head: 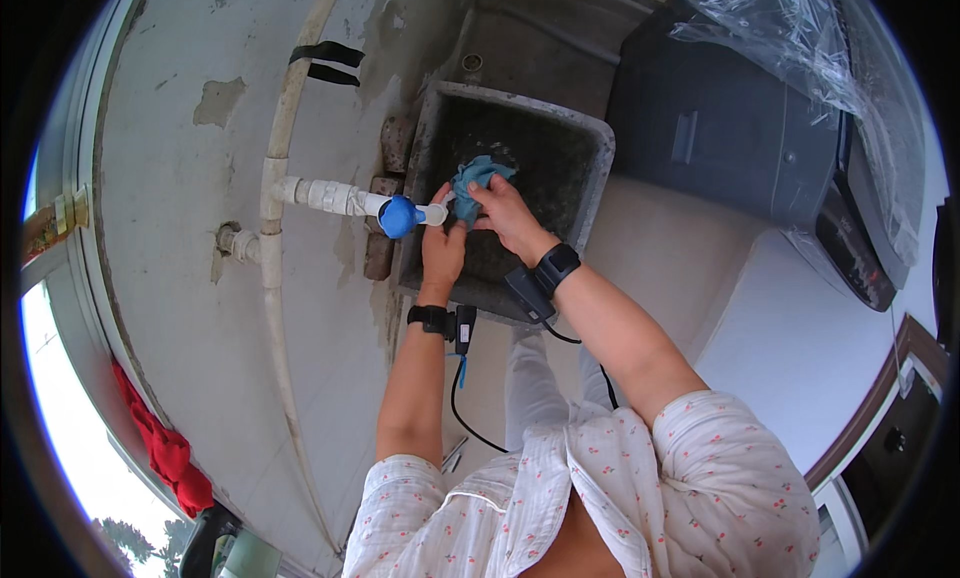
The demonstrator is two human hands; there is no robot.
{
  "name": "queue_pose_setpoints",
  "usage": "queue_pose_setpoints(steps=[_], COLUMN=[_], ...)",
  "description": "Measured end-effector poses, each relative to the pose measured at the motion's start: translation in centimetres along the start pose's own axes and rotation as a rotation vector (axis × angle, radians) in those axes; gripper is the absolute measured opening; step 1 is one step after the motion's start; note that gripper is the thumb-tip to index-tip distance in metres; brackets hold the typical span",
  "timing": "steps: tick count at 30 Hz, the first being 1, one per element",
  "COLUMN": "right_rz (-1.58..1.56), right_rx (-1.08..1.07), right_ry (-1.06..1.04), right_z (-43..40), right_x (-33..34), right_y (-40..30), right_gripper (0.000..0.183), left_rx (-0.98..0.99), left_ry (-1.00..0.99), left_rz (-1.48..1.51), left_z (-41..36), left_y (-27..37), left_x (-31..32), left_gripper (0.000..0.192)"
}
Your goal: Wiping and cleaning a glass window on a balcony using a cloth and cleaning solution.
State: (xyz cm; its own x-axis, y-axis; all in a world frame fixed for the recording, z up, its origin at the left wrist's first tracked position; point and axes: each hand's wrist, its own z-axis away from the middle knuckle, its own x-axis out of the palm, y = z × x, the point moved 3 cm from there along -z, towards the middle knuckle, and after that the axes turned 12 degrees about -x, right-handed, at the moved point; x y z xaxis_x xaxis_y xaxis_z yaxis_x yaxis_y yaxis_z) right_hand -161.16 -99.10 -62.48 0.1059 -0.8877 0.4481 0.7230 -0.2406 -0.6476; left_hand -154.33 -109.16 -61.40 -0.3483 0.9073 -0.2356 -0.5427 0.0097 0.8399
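A crumpled blue cloth (476, 188) is held between both hands over the dark stone sink (600, 165). My left hand (442, 248) is at the cloth's lower left side, beside the spout of a white plastic tap with a blue handle (400, 217); its fingers are partly hidden by the spout and cloth. From the right, my right hand (508, 216) grips the cloth with thumb and fingers. Both wrists carry black straps with small cabled devices. Below the cloth, the sink's inside looks wet, with some glints like water.
White pipes (274, 195) run along the peeling wall at left, beside bricks (379, 255) against the sink. A dark grey appliance (697, 120) partly covered by clear plastic film (817, 60) stands at right. Red cloth (169, 458) hangs near the window at lower left.
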Motion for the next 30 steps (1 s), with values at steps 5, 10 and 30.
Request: queue_pose_setpoints(steps=[5,10,30], right_rz=[0.142,-0.001,0.071], right_rx=[-0.095,0.245,-0.017], right_ry=[-0.120,0.179,0.237], right_z=[-0.8,-0.1,-2.2], right_x=[-0.3,-0.5,-0.2], right_y=[0.4,1.1,2.5], right_gripper=[0.026,0.037,0.029], left_rx=[0.059,0.011,-0.045], left_ry=[-0.043,-0.043,0.182], left_rz=[-0.245,-0.236,0.167], left_z=[-1.1,-1.4,-1.0], left_y=[1.2,1.1,1.1], left_x=[0.6,-0.3,2.7], left_gripper=[0.055,0.051,0.021])
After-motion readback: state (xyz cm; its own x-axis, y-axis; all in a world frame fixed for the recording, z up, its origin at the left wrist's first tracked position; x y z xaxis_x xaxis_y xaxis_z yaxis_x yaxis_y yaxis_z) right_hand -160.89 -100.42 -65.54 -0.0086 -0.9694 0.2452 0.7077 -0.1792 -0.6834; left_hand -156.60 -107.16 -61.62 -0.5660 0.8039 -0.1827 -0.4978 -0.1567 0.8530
